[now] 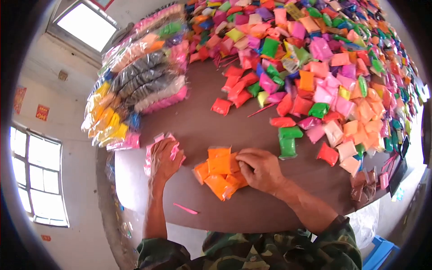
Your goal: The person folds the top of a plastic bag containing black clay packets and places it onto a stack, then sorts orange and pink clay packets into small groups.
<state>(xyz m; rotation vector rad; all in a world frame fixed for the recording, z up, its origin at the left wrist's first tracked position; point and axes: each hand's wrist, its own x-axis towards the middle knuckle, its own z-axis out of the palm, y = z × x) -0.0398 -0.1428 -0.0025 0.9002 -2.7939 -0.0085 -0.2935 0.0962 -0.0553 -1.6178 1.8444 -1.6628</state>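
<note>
My left hand point(164, 158) rests over a small bunch of pink packets point(148, 164) at the left of the brown table, its fingers curled around them. My right hand point(263, 170) is closed in a pinch at the right edge of a loose pile of orange packets point(218, 163). Several of these small, soft, clear-wrapped packets overlap there. The right fingertips touch the pile's edge, and the hand hides part of it. Between my forearms lies a thin pink strip point(185, 209), touched by neither hand.
A large heap of mixed-colour packets point(321, 49) covers the back and right of the table point(202, 121). Long bagged rows of packets point(139, 81) are stacked at the back left. Nearer stand green packets point(288, 141) and, at the right edge, a brown bag point(363, 185).
</note>
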